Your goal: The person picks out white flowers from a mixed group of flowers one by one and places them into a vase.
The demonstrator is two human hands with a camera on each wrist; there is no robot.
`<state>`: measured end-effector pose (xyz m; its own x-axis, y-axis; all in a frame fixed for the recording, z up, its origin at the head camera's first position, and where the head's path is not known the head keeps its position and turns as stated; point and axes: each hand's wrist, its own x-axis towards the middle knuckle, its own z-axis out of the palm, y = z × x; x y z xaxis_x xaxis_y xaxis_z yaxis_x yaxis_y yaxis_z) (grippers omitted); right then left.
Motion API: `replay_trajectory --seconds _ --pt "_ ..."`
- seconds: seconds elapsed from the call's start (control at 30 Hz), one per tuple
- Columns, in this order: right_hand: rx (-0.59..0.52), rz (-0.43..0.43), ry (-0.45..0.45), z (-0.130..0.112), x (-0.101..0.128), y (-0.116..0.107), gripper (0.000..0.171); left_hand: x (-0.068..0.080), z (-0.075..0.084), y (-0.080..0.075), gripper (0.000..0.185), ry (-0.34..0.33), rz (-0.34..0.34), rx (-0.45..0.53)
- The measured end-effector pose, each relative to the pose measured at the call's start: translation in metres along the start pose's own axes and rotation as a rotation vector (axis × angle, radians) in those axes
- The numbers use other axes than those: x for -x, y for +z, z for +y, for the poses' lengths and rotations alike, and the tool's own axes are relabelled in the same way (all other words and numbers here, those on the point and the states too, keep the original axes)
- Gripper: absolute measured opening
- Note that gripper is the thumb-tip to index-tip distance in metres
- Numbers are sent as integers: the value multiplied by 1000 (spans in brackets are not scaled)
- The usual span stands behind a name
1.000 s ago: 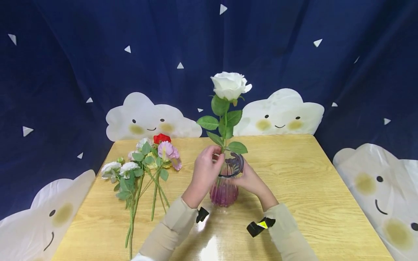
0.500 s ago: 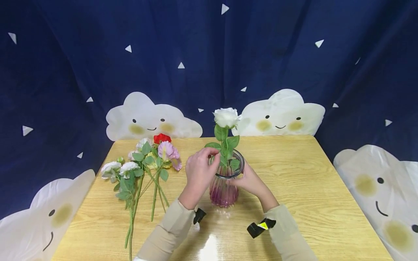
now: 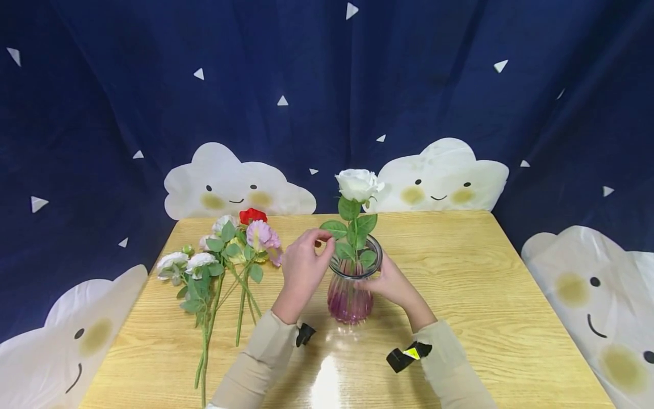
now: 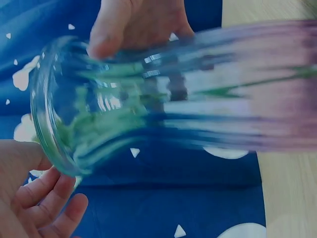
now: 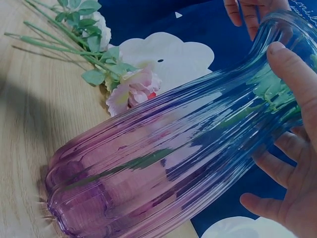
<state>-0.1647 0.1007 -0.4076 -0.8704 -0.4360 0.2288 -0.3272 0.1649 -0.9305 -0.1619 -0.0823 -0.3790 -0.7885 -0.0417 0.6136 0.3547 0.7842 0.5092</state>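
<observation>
Ribbed glass vase (image 3: 351, 287) — glossy, purple-tinted — on a varnished wood-grain table (image 3: 485, 295); matt cloth backdrop (image 3: 409, 85).

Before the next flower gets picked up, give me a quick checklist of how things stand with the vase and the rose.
1. Vase upright on the table: ok.
2. Right hand curled round the vase neck, steadying it: ok.
3. White rose stem down inside the vase, bloom above the rim: ok.
4. Left hand free of the rose: cannot tell; its fingertips sit by a leaf at the rim, and contact is unclear.
5. Loose flowers lying on the table beside the left hand: ok.
6. Rose stem reaching the vase bottom: cannot tell, since the ribbed glass blurs it.
</observation>
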Motion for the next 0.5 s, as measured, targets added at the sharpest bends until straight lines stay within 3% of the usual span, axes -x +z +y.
replay_trajectory --seconds 0.4,0.5 --pt "29 5 36 0 -1 1 92 3 -31 -9 13 -121 -57 -131" --pt "33 12 34 13 -2 0 92 4 -36 -11 15 -138 -76 -144"
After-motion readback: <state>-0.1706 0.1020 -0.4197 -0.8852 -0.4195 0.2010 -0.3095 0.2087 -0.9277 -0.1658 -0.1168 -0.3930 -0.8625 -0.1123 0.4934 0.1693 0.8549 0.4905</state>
